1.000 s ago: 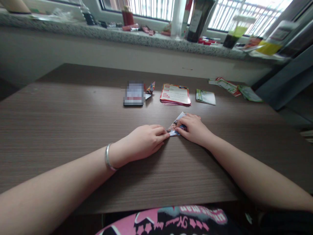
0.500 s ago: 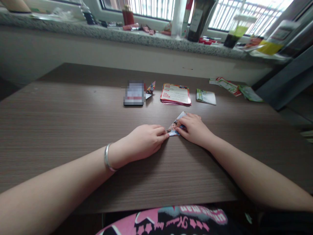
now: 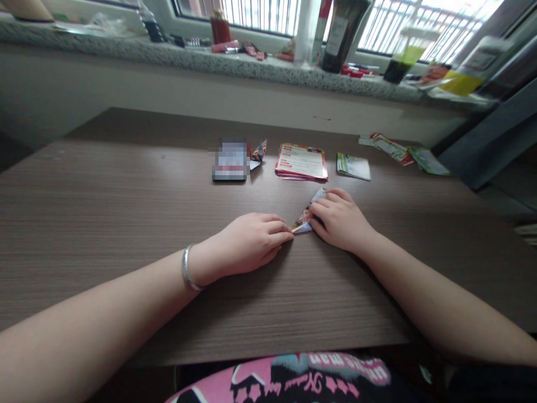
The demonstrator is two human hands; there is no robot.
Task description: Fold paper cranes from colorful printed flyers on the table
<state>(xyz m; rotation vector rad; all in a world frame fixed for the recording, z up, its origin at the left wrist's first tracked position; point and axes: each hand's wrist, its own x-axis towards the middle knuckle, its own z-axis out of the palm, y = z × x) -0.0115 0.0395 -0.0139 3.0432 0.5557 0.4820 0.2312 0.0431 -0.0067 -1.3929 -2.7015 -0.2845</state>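
Note:
A small folded piece of printed paper [image 3: 305, 217] lies on the brown wooden table [image 3: 126, 212], between my two hands. My left hand [image 3: 247, 242], with a silver bangle on the wrist, is curled, and its fingertips pinch the paper's near left corner. My right hand [image 3: 340, 219] covers the paper's right side; its bent fingers press down on the fold. Most of the paper is hidden under my right hand.
Behind the hands lie a dark phone [image 3: 229, 160], a small folded paper figure [image 3: 257, 153], a stack of red-and-white leaflets [image 3: 301, 162], green leaflets [image 3: 353, 166] and more papers [image 3: 392, 146] at the back right. Bottles and jars stand on the stone windowsill [image 3: 251, 62].
My right hand has slid slightly to the right and back, folding the paper narrower, so less of its printed face shows. My left hand has barely moved.

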